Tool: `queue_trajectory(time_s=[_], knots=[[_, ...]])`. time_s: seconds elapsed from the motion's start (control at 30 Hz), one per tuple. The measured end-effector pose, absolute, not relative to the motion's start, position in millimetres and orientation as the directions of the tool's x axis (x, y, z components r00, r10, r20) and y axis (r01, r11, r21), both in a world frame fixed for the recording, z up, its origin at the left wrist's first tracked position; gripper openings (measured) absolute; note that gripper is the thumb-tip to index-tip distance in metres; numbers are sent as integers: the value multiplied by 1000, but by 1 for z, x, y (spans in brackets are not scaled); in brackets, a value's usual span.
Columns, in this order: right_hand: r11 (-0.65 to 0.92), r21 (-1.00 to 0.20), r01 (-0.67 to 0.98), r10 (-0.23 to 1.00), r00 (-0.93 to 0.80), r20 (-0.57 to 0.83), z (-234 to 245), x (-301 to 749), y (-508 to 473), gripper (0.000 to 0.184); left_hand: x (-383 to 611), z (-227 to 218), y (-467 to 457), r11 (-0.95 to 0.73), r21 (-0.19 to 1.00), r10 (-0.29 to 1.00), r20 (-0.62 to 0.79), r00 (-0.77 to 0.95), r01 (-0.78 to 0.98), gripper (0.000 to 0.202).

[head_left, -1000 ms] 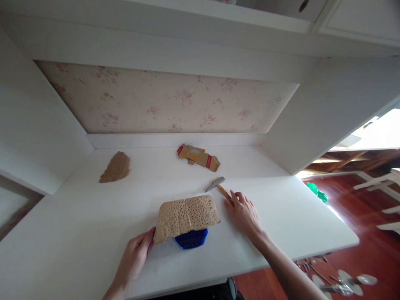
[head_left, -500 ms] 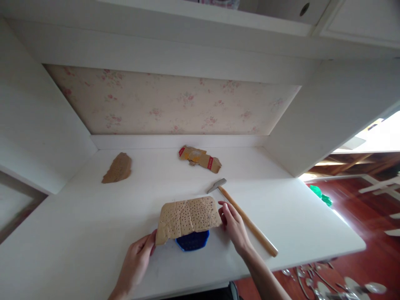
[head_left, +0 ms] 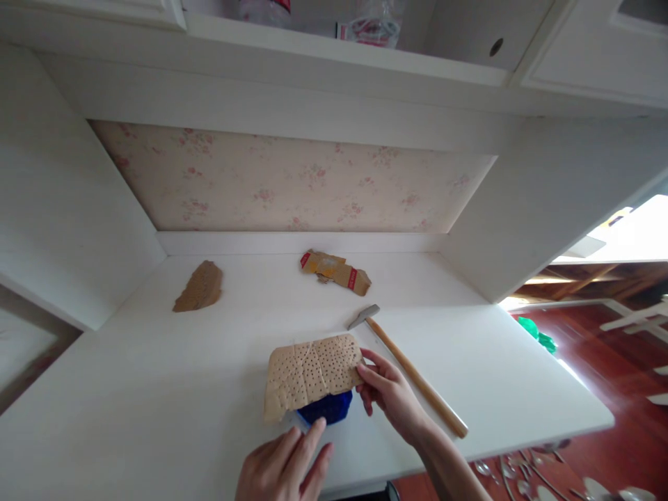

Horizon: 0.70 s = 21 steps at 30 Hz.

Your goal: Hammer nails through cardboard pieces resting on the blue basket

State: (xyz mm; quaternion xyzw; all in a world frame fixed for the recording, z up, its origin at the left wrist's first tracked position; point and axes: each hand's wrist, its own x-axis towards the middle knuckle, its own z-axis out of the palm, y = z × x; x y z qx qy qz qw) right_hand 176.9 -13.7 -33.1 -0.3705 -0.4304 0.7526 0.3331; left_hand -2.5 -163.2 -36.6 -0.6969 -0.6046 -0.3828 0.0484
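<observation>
A piece of brown cardboard (head_left: 314, 371) full of small punched holes lies tilted over a dark blue, many-sided object (head_left: 328, 409), hiding its far part. My right hand (head_left: 389, 386) pinches the cardboard's right edge between thumb and fingers. Close to the near rim of the blue object, my left hand (head_left: 289, 459) has its index finger stretched forward and its thumb apart, with nothing in it. Whether that fingertip touches the blue object I cannot tell. Just right of my right hand lies a hammer (head_left: 415, 376) with a wooden handle and a grey metal head.
Torn cardboard pieces lie farther back: a brown one (head_left: 199, 287) at the left and one with red labels (head_left: 335, 271) near the back wall. A white shelf (head_left: 334, 59) overhangs the white table (head_left: 522, 390). Beyond the right edge, a green bag (head_left: 537, 335) lies on the red floor.
My left hand has let go of the cardboard's left edge and moved right, to the front of the blue object. My right hand has closed on the right edge. The view has tipped slightly upward.
</observation>
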Motion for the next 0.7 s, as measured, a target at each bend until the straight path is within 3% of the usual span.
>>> queue_trajectory(time_s=[0.17,0.27,0.57,0.7], knots=[[-432,-857,-282,836,-481,-263,-28,177,-14,42,-7,-28,-146,-292,269,834,541,107,918,13],[-433,-828,-355,860,-438,-262,-23,179,-12,37,-5,-33,-147,-258,280,869,486,96,925,14],[-281,-795,-538,944,-305,-127,19,171,17,32,2,-34,-146,-224,647,914,399,-74,729,16],[-226,-811,-539,949,-309,-60,26,155,36,31,5,-29,-151,-178,827,927,322,-190,533,24]])
